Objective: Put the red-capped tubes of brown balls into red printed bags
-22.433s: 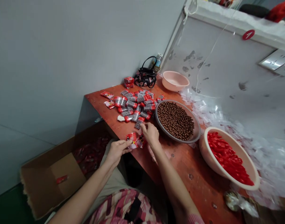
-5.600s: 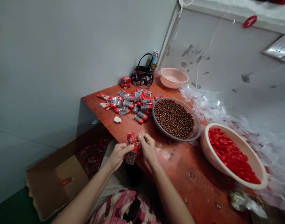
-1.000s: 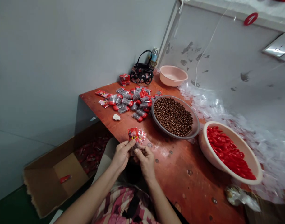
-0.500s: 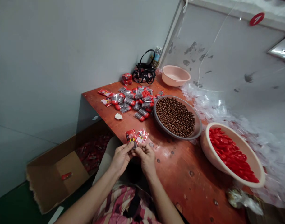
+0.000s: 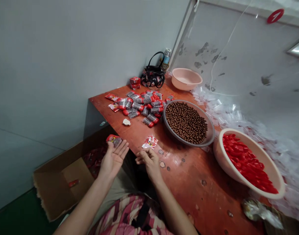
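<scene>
My left hand [image 5: 114, 158] is turned palm up with its fingers stretched out, near the table's left edge. A small red packet with dark contents [image 5: 115, 140] is just past its thumb and fingers; I cannot tell whether it still touches them. My right hand [image 5: 149, 162] is over the table's front edge with its fingers curled together; whatever they may hold is hidden. Right behind it, a red printed wrapper [image 5: 150, 141] lies on the table. Farther back is a heap of clear tubes with red caps and dark contents [image 5: 142, 103].
A grey basin of brown balls [image 5: 212, 138] and a pale basin of red plastic pieces [image 5: 281, 189] stand to the right. Clear plastic pieces [image 5: 252, 130] pile along the wall. A cardboard box [image 5: 51, 195] sits below left. A handbag [image 5: 153, 76] and pink basin [image 5: 186, 85] are behind.
My left hand has moved left, away from my right hand, and has opened, palm up. The red packet moved left with it, past the table edge. My right hand stays near its place.
</scene>
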`<state>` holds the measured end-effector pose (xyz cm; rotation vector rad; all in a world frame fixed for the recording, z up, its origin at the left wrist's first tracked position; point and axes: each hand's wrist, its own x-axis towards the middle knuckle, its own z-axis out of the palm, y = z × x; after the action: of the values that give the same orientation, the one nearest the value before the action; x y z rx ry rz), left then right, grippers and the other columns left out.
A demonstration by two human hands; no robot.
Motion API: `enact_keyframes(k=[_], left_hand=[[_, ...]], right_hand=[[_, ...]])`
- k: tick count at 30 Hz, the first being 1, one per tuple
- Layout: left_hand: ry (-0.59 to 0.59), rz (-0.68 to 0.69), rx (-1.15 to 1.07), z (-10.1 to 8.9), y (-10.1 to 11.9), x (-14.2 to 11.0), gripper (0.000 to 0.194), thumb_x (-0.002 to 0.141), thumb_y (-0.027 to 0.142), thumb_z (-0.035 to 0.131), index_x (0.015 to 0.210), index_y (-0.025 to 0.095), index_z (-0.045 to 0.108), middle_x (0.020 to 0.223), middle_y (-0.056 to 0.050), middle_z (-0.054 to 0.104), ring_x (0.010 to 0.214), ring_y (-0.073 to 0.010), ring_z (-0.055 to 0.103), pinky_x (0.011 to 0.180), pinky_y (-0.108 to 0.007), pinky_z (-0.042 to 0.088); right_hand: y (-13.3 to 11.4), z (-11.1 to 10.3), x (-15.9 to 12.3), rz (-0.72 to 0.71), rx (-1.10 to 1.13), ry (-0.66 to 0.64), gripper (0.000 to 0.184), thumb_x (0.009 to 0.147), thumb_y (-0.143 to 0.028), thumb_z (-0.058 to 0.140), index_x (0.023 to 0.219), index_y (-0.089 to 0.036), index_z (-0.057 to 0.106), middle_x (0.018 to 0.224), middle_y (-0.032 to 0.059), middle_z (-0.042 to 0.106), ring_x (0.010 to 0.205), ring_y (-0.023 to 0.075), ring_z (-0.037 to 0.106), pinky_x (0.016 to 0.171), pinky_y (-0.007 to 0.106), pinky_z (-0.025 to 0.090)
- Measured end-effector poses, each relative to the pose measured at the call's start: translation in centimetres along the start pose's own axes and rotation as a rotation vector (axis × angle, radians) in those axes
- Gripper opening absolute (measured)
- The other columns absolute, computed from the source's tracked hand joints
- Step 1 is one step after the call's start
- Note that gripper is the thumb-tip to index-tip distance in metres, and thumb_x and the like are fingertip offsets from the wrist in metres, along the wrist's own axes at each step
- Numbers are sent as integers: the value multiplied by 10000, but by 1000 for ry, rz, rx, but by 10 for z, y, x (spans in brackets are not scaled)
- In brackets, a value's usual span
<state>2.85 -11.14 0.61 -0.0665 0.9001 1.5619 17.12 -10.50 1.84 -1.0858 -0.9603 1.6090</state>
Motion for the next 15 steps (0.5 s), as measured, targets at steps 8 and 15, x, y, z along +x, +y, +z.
enact_keyframes(k=[8,15], left_hand=[[-80,641,938,4,-6,1,289,708,341,584,948,185,629,995,-83,628,897,-228,583,820,-358,445],[-496,1179,1812,44,-45,23,329,770,305,509,1088,238,562,1178,-81,537,1126,-273,407,930,-451,298]], right_hand=[[-22,-38,-9,-81,-108,136,222,778,-367,514,720,-152,521,623,-4,569,514,97,556,454,188,441],[-25,-42,-7,-74,-197,158,221,781,-363,509,705,-156,519,565,-23,539,465,78,502,433,169,392]])
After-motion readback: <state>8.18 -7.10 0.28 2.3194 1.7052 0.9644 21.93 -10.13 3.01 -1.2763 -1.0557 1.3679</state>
